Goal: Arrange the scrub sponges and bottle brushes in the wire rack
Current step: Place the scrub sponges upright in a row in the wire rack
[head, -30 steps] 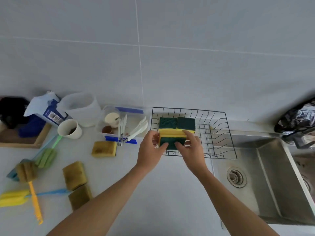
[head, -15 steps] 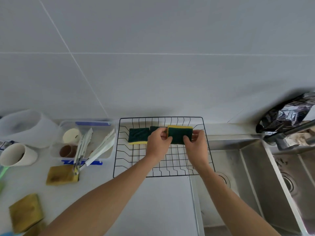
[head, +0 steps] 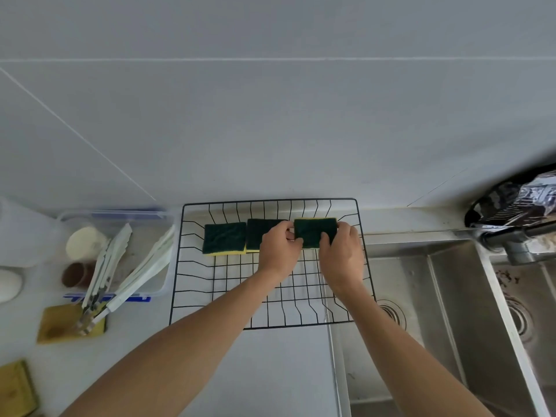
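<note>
A black wire rack [head: 177, 278] stands on the counter against the wall. Three green-and-yellow scrub sponges lie in a row along its back. The left sponge [head: 224, 237] and the middle sponge [head: 258, 234] rest green side up. My left hand [head: 278, 251] and my right hand [head: 341, 255] both pinch the right sponge [head: 313, 233] at the rack's back right. My left hand covers part of the middle sponge. No bottle brush is in view.
A clear plastic tub [head: 162, 275] left of the rack holds white tongs [head: 144, 266] and small cups. Two worn yellow-brown sponges [head: 57, 325] [head: 15, 389] lie on the counter at the left. A steel sink [head: 451, 311] and a tap [head: 511, 236] are on the right.
Both hands carried the third sponge from the rack's front to its back right, beside the other two. The camera swung right, so the brushes on the left counter left the view.
</note>
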